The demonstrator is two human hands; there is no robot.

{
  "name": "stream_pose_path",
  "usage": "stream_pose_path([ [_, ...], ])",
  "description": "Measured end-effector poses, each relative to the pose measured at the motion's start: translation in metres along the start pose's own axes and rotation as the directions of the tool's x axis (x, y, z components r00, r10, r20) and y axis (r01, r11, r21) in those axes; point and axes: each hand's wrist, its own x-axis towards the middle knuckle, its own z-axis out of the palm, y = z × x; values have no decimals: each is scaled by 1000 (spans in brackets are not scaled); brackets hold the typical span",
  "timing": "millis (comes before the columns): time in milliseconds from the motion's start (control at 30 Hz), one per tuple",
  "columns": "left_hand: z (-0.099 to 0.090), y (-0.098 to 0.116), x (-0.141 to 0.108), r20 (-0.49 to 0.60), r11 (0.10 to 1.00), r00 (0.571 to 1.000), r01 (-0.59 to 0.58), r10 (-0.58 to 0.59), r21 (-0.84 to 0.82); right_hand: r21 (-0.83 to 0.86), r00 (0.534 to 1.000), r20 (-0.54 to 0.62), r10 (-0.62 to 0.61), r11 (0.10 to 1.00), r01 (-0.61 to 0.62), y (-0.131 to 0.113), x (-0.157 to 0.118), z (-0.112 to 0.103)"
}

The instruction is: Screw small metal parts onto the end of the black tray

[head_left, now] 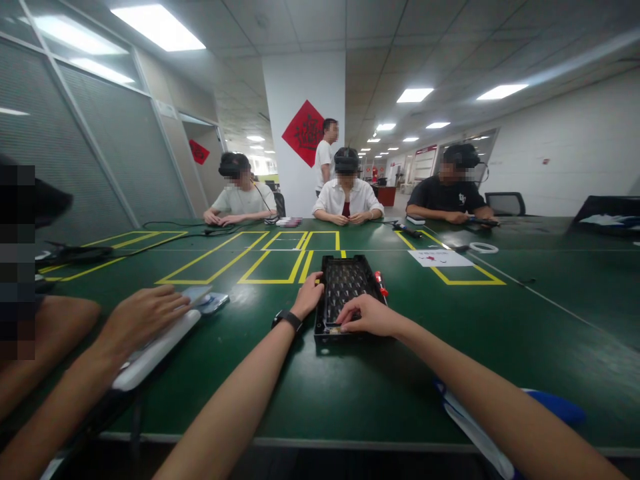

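A black case (pixel 323 337) lies on the green table before me, filled with several rows of small metallic pieces, too small to name for certain. My left hand (pixel 306 297), with a dark watch on its wrist, grips the case's left edge, fingers closed on the rim. Over the near end of the case is my right hand (pixel 367 315), thumb and fingers pinched together low against it. Whatever sits between those fingertips is too small to make out. Just right of the case rests a red-handled tool (pixel 381 283), partly hidden behind it.
On my left a co-worker's hand (pixel 150 313) rests over a white device, by a phone-like object (pixel 214 303). Yellow tape (pixel 270 281) marks the table. A paper sheet (pixel 440 258) and a white ring (pixel 483 247) lie farther right. Several people sit opposite. A blue-and-white item (pixel 555 403) is under my right forearm.
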Motion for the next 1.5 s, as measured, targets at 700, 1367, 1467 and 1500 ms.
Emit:
stream_pose_path([
  [700,1,-1,-3,-11,998,998,-63,62,-17,-253,986,-35,-161,956,147,-10,-5,-1],
  [1367,0,1,-5,-12,998,998,-62,62,-8,-187,990,-43,-132,975,122,-8,-6,3],
  [1467,0,1,-5,-14,998,998,-60,60,-9,-191,986,-64,-155,971,140,-10,-6,2],
  [1500,0,1,-5,-13,998,998,-61,61,-10,-190,984,-76,-163,971,146,-11,-6,2],
])
